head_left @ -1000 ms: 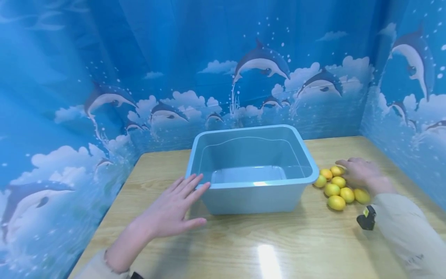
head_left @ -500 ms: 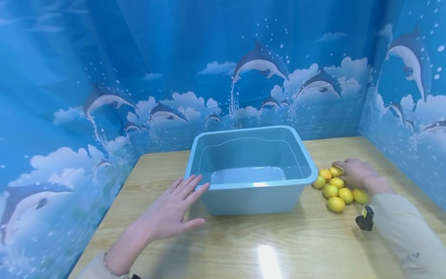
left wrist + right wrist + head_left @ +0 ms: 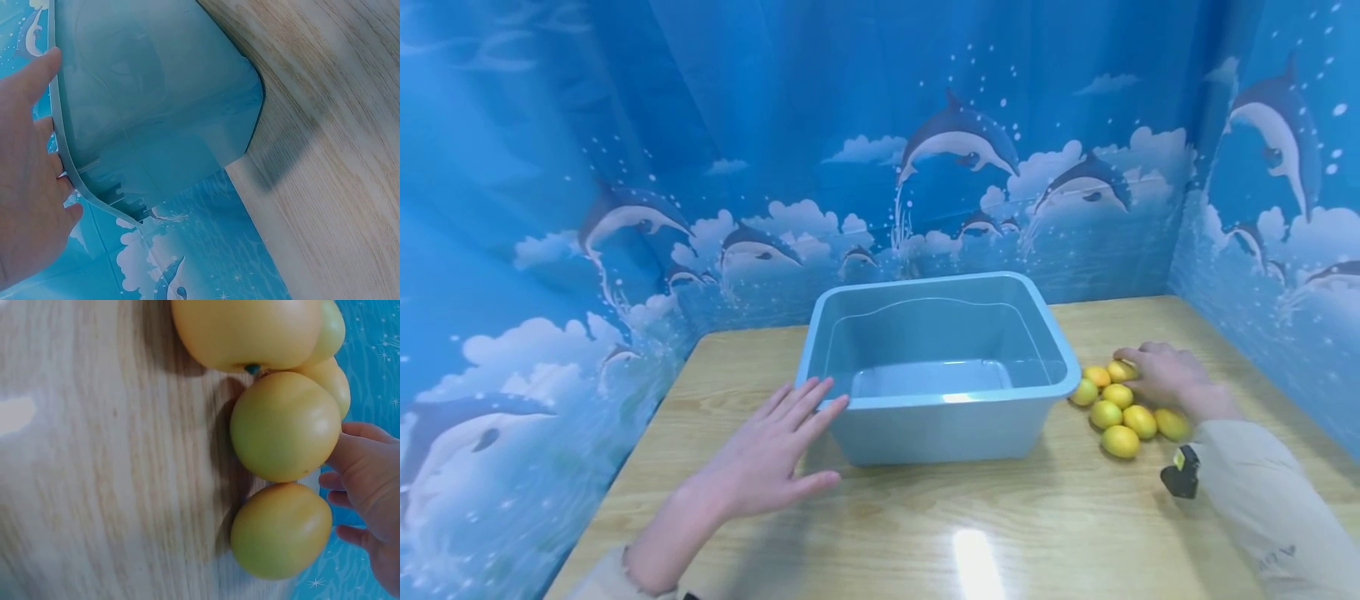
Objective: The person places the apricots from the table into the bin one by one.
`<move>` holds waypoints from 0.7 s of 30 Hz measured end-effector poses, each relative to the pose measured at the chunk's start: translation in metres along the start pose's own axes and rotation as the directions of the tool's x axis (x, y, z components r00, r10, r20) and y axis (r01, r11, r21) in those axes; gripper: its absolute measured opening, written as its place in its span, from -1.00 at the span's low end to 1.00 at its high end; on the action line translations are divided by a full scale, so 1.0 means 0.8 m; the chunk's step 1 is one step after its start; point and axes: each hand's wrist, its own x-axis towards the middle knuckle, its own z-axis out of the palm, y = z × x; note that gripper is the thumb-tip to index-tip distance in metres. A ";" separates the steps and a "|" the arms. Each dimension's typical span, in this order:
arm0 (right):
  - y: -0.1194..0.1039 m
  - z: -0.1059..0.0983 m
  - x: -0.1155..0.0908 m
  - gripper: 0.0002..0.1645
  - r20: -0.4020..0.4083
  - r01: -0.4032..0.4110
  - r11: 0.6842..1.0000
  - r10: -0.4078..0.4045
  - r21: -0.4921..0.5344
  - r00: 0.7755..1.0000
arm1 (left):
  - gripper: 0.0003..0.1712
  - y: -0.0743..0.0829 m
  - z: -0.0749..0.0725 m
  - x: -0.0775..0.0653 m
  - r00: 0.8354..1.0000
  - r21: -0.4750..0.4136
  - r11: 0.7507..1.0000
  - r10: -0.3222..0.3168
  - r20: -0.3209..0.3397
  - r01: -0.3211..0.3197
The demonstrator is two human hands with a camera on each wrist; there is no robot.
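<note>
A light blue plastic tub (image 3: 940, 429) stands on the wooden table. My left hand (image 3: 760, 458) has its fingers straight and spread, with the fingertips at the tub's near left rim; the left wrist view shows this hand (image 3: 31, 169) along the rim (image 3: 62, 140). To the right of the tub lies a cluster of several yellow lemons (image 3: 1117, 396), some tinged green. At its back, my right hand (image 3: 1168, 375) has thumb and index finger around a lemon (image 3: 1121, 372). In the right wrist view, nearer lemons (image 3: 284, 428) partly hide the fingertips of that hand (image 3: 372, 494).
A blue curtain (image 3: 850, 150) printed with dolphins surrounds the table (image 3: 1037, 517) at the back and sides. Bare wood lies in front of the tub, with a bright light reflection (image 3: 977, 562) on it. A small black device (image 3: 1182, 473) sits at the right wrist.
The whole head view has shifted slightly. Both hands, the tub and the lemons otherwise keep nearly the same places relative to one another.
</note>
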 end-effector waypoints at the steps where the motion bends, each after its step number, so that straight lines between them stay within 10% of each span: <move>1: 0.001 0.000 0.000 -0.39 0.000 0.003 1.000 -0.003 -0.004 1.000 | -0.07 0.000 0.000 0.000 1.000 0.001 1.000 0.000 0.000 0.000; 21: -0.011 -0.036 -0.023 -0.34 -0.195 0.048 0.968 -0.099 -0.247 0.976 | -0.07 -0.001 0.002 0.000 1.000 -0.013 1.000 0.006 -0.010 -0.006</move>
